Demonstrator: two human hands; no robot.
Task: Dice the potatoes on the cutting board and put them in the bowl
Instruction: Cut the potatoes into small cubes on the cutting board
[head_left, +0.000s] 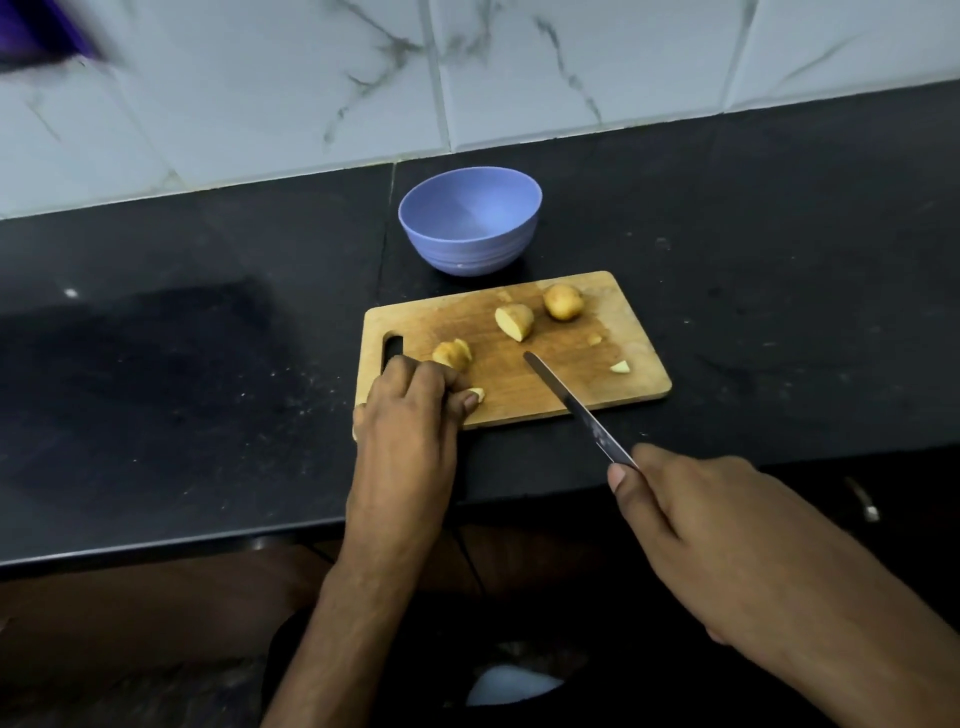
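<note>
A wooden cutting board (561, 374) lies on the black counter. On it are a whole small potato (562, 301), a potato half (515, 321), a partly sliced potato (453, 354) and small cut bits (620, 367). My left hand (410, 405) sits at the board's left end, fingers curled over a potato piece (477, 395) beside the sliced potato. My right hand (691, 514) grips a knife (566, 397) by its handle, the blade angled over the board's front edge, tip near the board's middle. An empty blue bowl (470, 221) stands just behind the board.
The black counter (208, 364) stretches left and right of the board; a marble-tiled wall (467, 78) rises behind it. The counter's front edge runs under my forearms. A blurred purple object (36, 31) sits at the top left.
</note>
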